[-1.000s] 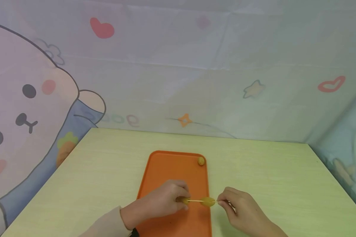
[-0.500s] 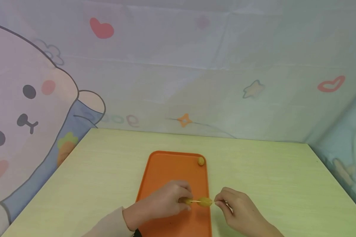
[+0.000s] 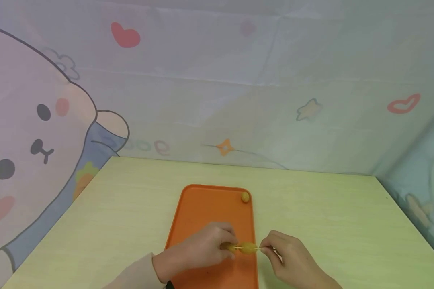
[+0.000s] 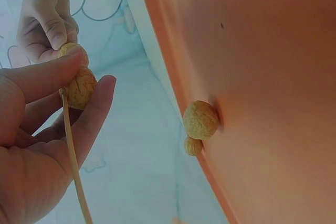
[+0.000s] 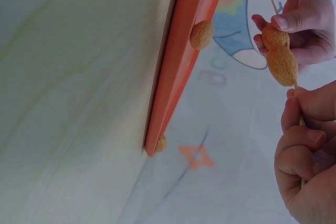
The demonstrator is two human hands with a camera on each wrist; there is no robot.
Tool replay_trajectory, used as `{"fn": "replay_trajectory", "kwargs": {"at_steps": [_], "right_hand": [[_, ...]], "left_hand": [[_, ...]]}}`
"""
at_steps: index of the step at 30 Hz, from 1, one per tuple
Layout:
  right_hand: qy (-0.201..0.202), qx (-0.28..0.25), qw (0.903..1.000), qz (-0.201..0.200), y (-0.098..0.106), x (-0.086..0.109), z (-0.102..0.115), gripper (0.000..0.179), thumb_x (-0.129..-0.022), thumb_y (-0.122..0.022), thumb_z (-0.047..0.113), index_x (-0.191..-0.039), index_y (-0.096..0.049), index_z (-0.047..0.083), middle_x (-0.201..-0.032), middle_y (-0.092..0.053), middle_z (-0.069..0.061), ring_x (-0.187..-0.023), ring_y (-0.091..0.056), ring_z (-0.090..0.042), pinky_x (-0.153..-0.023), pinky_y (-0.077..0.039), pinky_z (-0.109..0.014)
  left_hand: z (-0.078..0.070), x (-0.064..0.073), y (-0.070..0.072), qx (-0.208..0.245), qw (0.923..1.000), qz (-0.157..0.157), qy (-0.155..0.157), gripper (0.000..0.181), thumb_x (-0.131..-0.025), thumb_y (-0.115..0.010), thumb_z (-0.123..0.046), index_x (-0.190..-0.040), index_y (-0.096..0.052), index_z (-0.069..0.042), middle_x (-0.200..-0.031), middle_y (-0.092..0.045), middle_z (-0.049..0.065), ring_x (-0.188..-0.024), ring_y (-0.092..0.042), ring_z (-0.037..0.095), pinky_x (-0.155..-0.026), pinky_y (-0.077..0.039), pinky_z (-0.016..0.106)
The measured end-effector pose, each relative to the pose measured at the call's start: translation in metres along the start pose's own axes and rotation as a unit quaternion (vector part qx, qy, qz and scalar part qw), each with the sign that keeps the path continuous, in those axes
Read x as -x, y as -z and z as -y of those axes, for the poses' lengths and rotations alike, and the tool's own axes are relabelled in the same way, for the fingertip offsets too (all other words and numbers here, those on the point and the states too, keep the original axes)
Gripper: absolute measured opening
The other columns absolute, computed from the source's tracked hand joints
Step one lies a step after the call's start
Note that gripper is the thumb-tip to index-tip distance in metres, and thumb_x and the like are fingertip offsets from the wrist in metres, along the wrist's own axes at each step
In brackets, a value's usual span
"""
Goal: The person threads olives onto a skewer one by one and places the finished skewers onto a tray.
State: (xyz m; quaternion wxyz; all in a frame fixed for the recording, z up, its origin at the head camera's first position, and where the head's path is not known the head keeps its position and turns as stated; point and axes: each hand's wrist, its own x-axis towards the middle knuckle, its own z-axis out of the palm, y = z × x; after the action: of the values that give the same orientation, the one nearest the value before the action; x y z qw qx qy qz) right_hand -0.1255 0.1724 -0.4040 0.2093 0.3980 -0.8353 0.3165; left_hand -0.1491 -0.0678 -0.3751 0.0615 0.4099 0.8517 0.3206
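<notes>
Two tan, wrinkled balls are threaded on a thin wooden skewer (image 4: 73, 150). My left hand (image 3: 213, 243) pinches one ball (image 4: 81, 87) between thumb and fingers, above the orange tray. Beside it on the skewer is the second ball (image 3: 248, 248), nearer my right hand; in the right wrist view the two overlap. My right hand (image 3: 287, 253) pinches the skewer close beyond that second ball, just past the tray's right edge. Its fingers (image 5: 296, 150) are curled round the skewer's length. In the left wrist view the skewer runs back past the left palm.
The orange tray (image 3: 202, 204) lies lengthwise on a pale wooden table (image 3: 311, 200). A loose ball (image 3: 245, 196) sits in its far right corner, and another loose ball (image 5: 201, 35) lies nearer along the same side. A printed cloth backdrop (image 3: 202, 80) stands behind the table.
The hands have come slightly closer together, the left moving right and the right moving left. The bare stretch of skewer between the two balls has shortened.
</notes>
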Motion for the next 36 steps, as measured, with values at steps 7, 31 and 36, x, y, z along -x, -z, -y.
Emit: {"fn": "replay_trajectory", "kwargs": {"at_steps": [7, 31, 36], "right_hand": [[-0.001, -0.002, 1.0000, 0.008, 0.000, 0.002, -0.001, 0.026, -0.080, -0.072, -0.005, -0.087, -0.061, 0.017, -0.077, -0.057, 0.009, -0.066, -0.046, 0.005, -0.057, -0.039, -0.007], [-0.009, 0.007, 0.9998, 0.015, 0.008, 0.004, -0.001, 0.027, -0.080, -0.072, -0.004, -0.088, -0.063, 0.020, -0.079, -0.057, 0.013, -0.068, -0.048, 0.005, -0.058, -0.042, -0.009], [-0.012, 0.001, 0.9999, 0.011, 0.010, 0.004, 0.000, 0.028, -0.080, -0.073, -0.004, -0.087, -0.062, 0.021, -0.079, -0.056, 0.016, -0.067, -0.049, 0.006, -0.060, -0.041, -0.008]], "left_hand": [[-0.001, 0.000, -0.001, -0.002, 1.0000, -0.004, -0.004, 0.014, -0.079, -0.078, -0.003, -0.092, -0.075, -0.002, -0.086, -0.059, -0.004, -0.071, -0.049, -0.002, -0.062, -0.045, 0.010], [0.001, -0.002, -0.003, 0.026, 0.9996, 0.011, 0.002, 0.021, -0.083, -0.075, -0.005, -0.103, -0.071, -0.002, -0.093, -0.062, -0.003, -0.079, -0.052, -0.003, -0.072, -0.047, 0.012], [0.001, -0.002, 0.000, 0.031, 0.9994, 0.017, 0.002, 0.026, -0.084, -0.075, -0.007, -0.108, -0.070, -0.002, -0.095, -0.062, -0.003, -0.079, -0.052, -0.003, -0.073, -0.047, 0.012]]}}
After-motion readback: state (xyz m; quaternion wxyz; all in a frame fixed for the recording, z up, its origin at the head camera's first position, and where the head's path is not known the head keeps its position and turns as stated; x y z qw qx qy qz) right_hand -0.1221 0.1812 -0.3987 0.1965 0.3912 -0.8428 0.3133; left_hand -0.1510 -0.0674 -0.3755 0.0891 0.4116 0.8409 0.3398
